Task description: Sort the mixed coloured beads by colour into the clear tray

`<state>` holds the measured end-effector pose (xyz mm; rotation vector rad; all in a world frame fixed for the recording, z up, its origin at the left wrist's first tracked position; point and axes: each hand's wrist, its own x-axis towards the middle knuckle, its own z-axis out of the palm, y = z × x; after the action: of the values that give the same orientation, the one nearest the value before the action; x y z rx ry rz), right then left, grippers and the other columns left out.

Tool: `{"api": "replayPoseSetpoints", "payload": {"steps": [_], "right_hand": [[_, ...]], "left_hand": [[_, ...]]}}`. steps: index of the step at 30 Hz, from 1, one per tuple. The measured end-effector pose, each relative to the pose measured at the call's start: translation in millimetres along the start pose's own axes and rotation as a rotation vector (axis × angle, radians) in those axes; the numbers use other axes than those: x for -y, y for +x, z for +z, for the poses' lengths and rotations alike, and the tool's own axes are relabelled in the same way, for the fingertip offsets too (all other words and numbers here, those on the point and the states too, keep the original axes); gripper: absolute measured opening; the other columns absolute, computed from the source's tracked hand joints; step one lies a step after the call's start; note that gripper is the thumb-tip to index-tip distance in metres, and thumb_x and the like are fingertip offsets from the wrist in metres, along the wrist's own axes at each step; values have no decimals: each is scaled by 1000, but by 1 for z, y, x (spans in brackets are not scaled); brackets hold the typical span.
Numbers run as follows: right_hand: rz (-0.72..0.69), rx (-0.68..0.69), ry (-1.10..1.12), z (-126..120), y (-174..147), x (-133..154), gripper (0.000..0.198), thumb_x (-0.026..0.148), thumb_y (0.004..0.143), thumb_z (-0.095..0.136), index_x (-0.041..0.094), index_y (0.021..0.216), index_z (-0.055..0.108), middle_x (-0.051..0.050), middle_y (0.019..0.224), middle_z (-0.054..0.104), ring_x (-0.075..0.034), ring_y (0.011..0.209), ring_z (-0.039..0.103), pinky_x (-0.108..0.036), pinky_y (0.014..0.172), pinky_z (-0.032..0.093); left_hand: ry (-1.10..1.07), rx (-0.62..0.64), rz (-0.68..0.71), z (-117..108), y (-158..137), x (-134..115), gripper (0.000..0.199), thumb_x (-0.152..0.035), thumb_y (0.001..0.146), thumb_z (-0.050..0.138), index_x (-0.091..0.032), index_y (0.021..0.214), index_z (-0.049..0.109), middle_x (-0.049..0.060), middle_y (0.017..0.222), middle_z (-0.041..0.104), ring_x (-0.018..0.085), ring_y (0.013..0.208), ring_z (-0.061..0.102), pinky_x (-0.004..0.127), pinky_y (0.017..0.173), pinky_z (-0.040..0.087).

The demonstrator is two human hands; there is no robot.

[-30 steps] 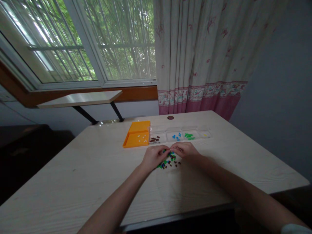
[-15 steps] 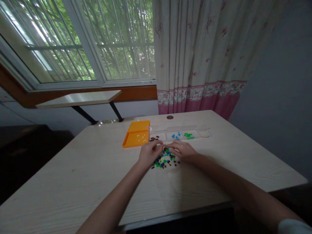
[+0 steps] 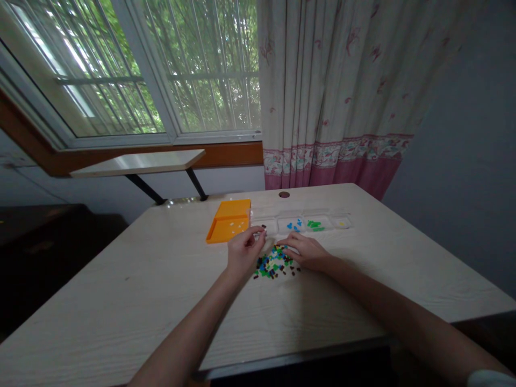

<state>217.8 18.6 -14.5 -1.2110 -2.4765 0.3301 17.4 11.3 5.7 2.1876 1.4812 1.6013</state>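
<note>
Overlapping clear tray (image 3: 272, 224), apparently: left hand (image 3: 244, 251); orange box (image 3: 220, 233) beside tray.

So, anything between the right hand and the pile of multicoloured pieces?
Nothing visible. The right hand has its fingers right at the far right edge of the pile of multicoloured pieces; the clear compartment tray lies beyond, not between.

On your table (image 3: 121, 301), with the pile of pieces (image 3: 274, 266) as clock centre: your left hand (image 3: 244, 250) is at 9 o'clock, your right hand (image 3: 308, 251) at 3. The box (image 3: 228, 217) lies at 10, pieces in its near half. The tray (image 3: 303, 219) spans 11 to 2, its left end beside the box, pieces inside. Beyond: shelf (image 3: 139, 163) at 10, window (image 3: 209, 70) at 11, curtain (image 3: 338, 107) past 12.
</note>
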Motion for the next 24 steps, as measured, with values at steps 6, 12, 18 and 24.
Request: {"api": "replayPoseSetpoints", "payload": {"steps": [6,12,18,24], "right_hand": [[18,6,-22,1,0,1,30,33,87,39,26,112,54,-3,99,51,-13,87,53,-23,78,40],[-1,28,-46,0,0,1,32,35,86,41,28,116,51,-3,100,50,-13,87,53,-23,75,41],[-10,61,-31,-2,0,2,30,34,87,40,30,113,53,-2,99,50,-13,85,53,-23,76,41],[-32,66,-60,0,1,-2,33,21,86,38,30,115,52,-2,101,50,-12,84,53,-22,75,40]], "left_hand": [[-24,32,-20,3,-2,4,25,-37,77,51,-17,79,66,-5,46,41,6,42,35,17,45,30],[-47,62,-16,3,-2,4,24,-36,77,52,-16,80,66,-5,47,41,6,43,36,17,46,31],[-26,63,-8,2,-1,3,24,-36,77,51,-17,79,66,-5,47,44,6,43,37,17,45,31],[-38,66,8,2,-1,4,22,-34,77,52,-17,79,65,-5,47,44,6,42,36,17,46,31]]}}
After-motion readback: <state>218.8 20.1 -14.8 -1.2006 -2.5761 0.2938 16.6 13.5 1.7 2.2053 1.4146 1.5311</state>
